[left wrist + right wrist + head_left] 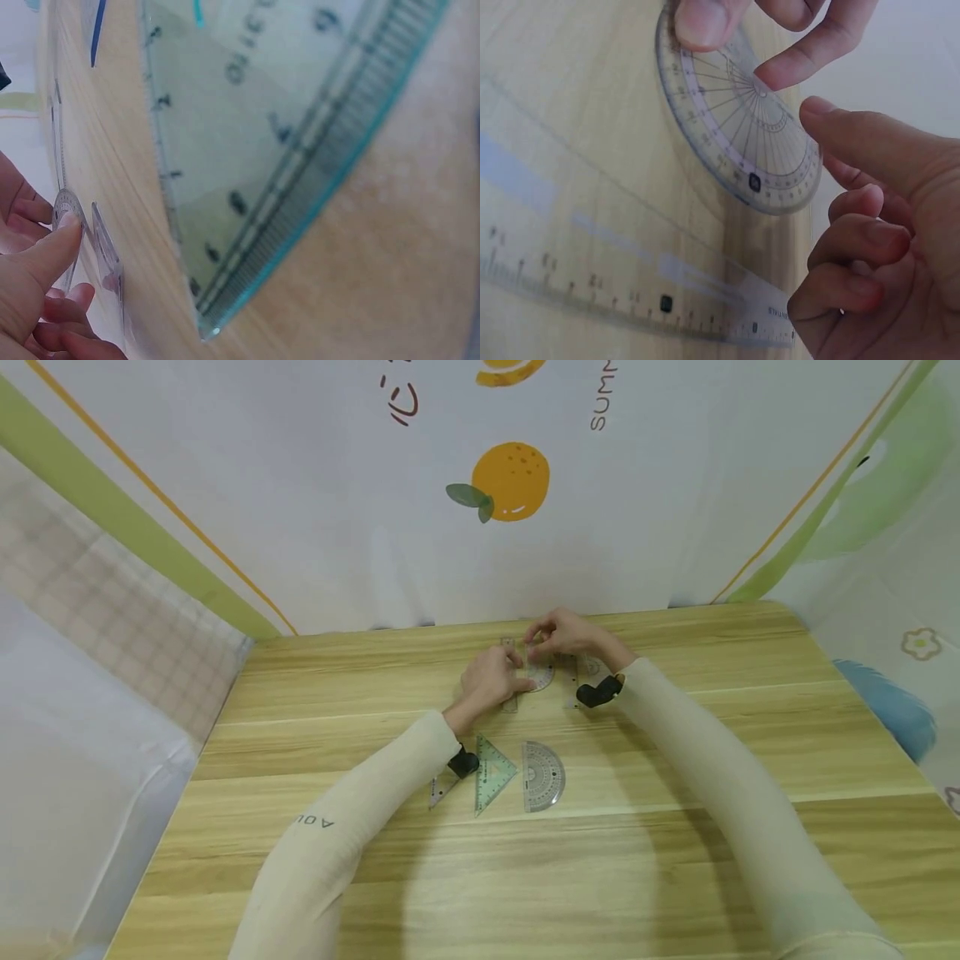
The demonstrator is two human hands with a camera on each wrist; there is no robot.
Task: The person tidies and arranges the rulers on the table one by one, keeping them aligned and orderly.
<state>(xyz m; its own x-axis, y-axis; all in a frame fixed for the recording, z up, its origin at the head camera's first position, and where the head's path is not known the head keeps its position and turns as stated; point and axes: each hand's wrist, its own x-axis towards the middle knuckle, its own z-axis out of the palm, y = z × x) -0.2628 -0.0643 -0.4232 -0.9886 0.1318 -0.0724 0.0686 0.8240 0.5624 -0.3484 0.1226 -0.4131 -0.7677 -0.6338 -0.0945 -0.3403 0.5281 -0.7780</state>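
Note:
A clear half-round protractor (542,678) is raised off the wooden table between both hands near its back edge. My left hand (489,678) pinches it at one end, the thumb flat on its face in the right wrist view. At the other end my right hand (566,633) pinches its rim, thumb in front and a finger behind, the remaining fingers curled below. Beside the left hand lies a clear ruler (509,703), partly covered by it. Another clear ruler (630,277) lies under the right hand, next to a clear piece with curved markings (593,667).
Nearer on the table (540,893) lie a green set square (491,781), a second protractor (543,777) and a clear triangle (442,789) partly hidden by the left wrist camera. A printed white cloth (330,527) hangs behind the back edge.

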